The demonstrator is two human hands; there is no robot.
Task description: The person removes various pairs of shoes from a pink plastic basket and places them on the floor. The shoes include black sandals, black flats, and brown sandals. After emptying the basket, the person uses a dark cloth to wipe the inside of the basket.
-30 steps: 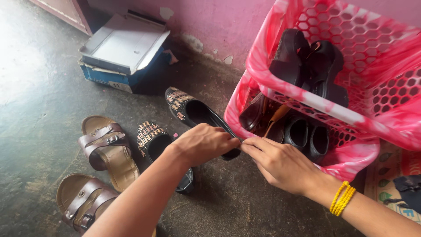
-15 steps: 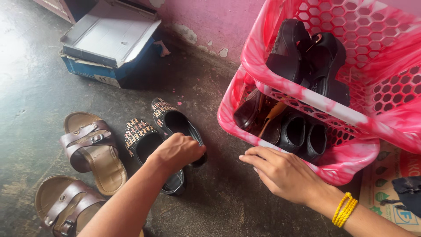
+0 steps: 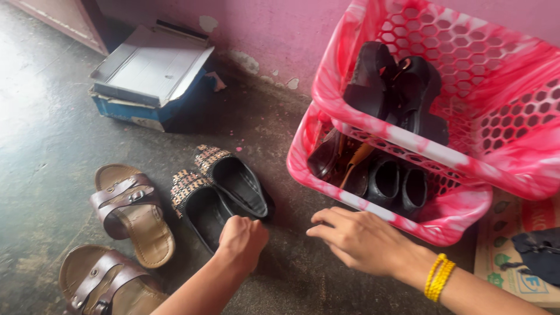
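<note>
Two black flat shoes with woven patterned toes lie side by side on the dark floor, the farther one (image 3: 239, 184) and the nearer one (image 3: 201, 213). My left hand (image 3: 242, 239) is curled at the heel of the nearer shoe and hides that heel. My right hand (image 3: 356, 239), with yellow bangles (image 3: 436, 277) on its wrist, hovers flat with fingers spread just above the floor. It is close to the front rim of the lower pink basket (image 3: 449, 224) and holds nothing.
Two pink plastic baskets are stacked; the upper one (image 3: 466, 157) holds black sandals (image 3: 396, 93), the lower holds dark shoes (image 3: 396, 184). Brown strapped sandals (image 3: 131, 213) (image 3: 96, 283) lie at the left. An open shoebox (image 3: 149, 76) sits by the pink wall. Cardboard (image 3: 513, 233) and dark cloth (image 3: 539, 254) lie right.
The farther black shoe has been brought down beside the nearer one. My left hand slid back to the heels. My right hand let go of the shoe and drew back over the floor.
</note>
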